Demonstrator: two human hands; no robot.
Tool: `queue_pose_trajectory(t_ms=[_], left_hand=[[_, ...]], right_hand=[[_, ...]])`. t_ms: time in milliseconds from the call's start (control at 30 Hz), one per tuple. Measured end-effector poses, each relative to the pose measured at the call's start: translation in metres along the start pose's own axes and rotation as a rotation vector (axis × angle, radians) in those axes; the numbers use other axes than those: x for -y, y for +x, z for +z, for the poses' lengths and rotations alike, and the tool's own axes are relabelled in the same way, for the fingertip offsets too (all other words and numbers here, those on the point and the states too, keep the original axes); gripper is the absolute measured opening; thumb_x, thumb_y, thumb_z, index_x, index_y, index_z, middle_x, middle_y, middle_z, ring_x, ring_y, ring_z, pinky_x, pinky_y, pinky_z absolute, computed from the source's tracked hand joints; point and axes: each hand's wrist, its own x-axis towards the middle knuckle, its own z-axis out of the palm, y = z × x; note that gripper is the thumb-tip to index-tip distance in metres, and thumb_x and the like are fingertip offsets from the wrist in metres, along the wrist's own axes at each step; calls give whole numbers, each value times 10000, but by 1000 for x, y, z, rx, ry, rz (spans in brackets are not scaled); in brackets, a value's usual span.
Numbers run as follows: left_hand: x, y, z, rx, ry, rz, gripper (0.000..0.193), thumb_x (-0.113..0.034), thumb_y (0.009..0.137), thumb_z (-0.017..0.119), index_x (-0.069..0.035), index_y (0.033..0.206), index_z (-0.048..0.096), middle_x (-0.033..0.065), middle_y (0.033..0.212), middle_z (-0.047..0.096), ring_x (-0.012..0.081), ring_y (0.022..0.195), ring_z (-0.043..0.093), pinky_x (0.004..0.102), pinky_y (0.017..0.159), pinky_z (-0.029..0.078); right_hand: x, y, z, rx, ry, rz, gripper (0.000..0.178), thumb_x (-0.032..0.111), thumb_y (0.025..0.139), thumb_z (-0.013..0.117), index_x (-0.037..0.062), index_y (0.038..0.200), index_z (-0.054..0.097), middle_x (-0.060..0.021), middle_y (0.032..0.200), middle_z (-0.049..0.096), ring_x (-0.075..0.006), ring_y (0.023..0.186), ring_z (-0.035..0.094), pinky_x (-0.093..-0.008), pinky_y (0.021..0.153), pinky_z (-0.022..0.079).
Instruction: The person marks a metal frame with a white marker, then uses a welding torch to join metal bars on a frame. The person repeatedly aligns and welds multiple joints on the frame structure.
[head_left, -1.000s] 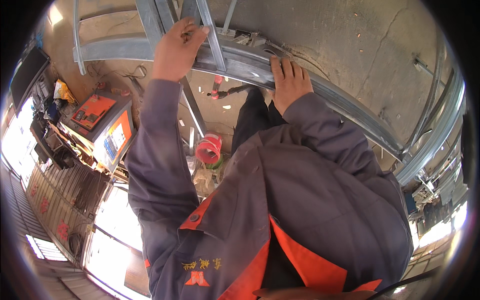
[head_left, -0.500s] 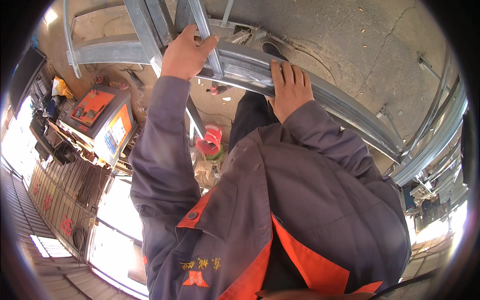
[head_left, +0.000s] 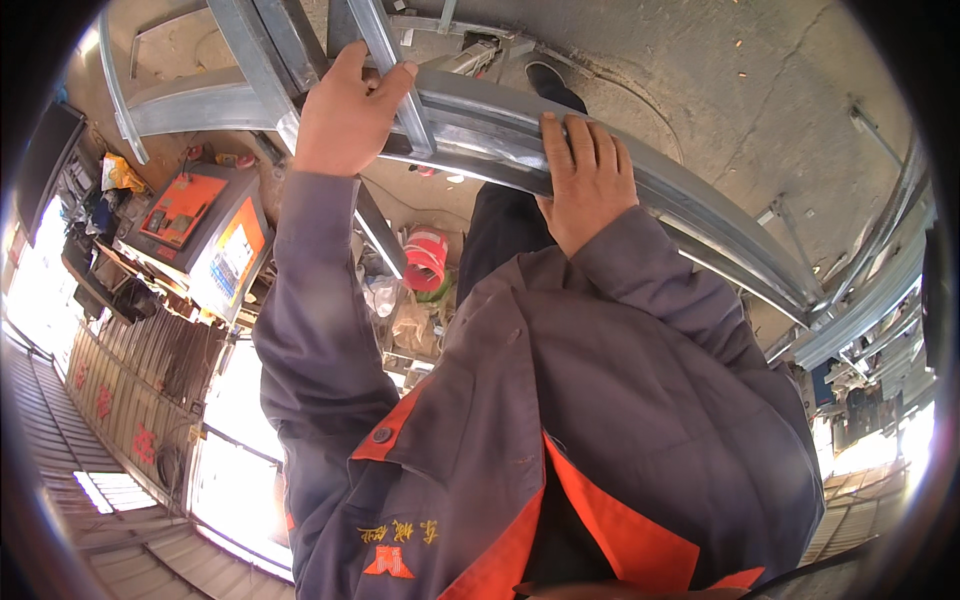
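Observation:
My left hand [head_left: 342,122] is closed on a narrow metal channel [head_left: 392,75], its thumb lying across the face. That channel crosses over a long grey steel beam [head_left: 705,220], its lower end resting at the beam's near edge. To the right, my right hand [head_left: 592,185] grips the long beam, fingers laid over the top and the thumb at the near side. Wider steel members [head_left: 262,50] meet the beam just left of my left hand. Its fingertips are partly hidden behind the channel.
Below the beam stand a red bucket [head_left: 426,258] and plastic bags [head_left: 412,325]. An orange and grey machine [head_left: 205,225] stands at the left. My shoe [head_left: 546,76] is on the concrete floor beyond the beam. Bundled metal profiles [head_left: 870,310] lie at the right.
My left hand and the narrow channel have shifted slightly left in the view. My right hand keeps its hold on the beam. More of my shoe shows beyond it.

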Motion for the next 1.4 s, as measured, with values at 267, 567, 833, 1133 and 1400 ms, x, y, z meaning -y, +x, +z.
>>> queue_pose_trajectory(t_ms=[267, 567, 833, 1133, 1400], left_hand=[[2, 2, 4, -37, -41, 18, 504, -427, 931, 732, 43, 976, 556, 125, 721, 581, 276, 648, 555, 397, 666, 494], [0, 0, -2, 36, 2, -25, 467, -397, 974, 722, 33, 1132, 630, 116, 842, 697, 183, 754, 613, 340, 739, 500], [0, -3, -2, 19, -13, -35, 621, -476, 910, 735, 52, 1219, 627, 205, 917, 730, 375, 880, 726, 421, 812, 550], [1, -3, -1, 8, 12, -37, 654, -503, 905, 726, 56, 1229, 629, 228, 963, 738, 406, 934, 722, 440, 844, 547], [0, -4, -1, 4, -18, -14, 634, -504, 910, 721, 50, 1206, 640, 219, 954, 746, 402, 930, 725, 442, 842, 546]], right_hand=[[-1, 3, -5, -24, 40, -21, 915, 278, 711, 868, 51, 1503, 472, -167, 1376, 519, -365, 1271, 501, -506, 1087, 409], [0, 1, -3, -21, 7, -17, 937, 287, 709, 880, 59, 1516, 462, -167, 1397, 516, -370, 1286, 497, -514, 1103, 405], [2, 0, -2, -17, -11, -8, 951, 272, 723, 876, 63, 1537, 431, -164, 1419, 511, -363, 1306, 495, -505, 1117, 404], [3, -1, -3, -8, -11, -4, 978, 242, 724, 881, 68, 1556, 397, -154, 1439, 510, -359, 1321, 502, -500, 1124, 408], [3, -1, -2, 0, -9, 3, 972, 239, 730, 881, 68, 1556, 397, -155, 1442, 510, -362, 1325, 498, -502, 1131, 403]])
